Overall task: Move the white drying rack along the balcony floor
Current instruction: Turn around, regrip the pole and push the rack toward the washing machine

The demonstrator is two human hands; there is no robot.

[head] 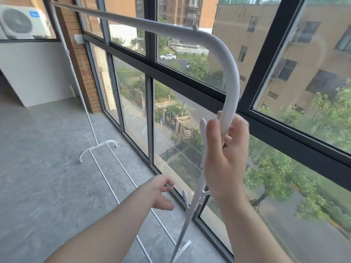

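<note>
The white drying rack (224,52) stands on the grey balcony floor (43,164) along the windows. Its top rail runs from the upper left and bends down into the near upright. My right hand (224,154) is at that upright just below the bend, fingers spread and loosely curled behind the tube, not clamped on it. My left hand (161,192) hovers lower, open with fingers apart, above the two thin bottom rails and beside a side hook. The rack's far foot (98,149) rests on the floor; the near foot shows at the bottom.
Floor-to-ceiling windows with black frames (152,118) run along the right of the rack. A brick pillar (81,65) stands at the far end. A white panel (38,73) and an air-conditioner unit (20,21) are at the far left.
</note>
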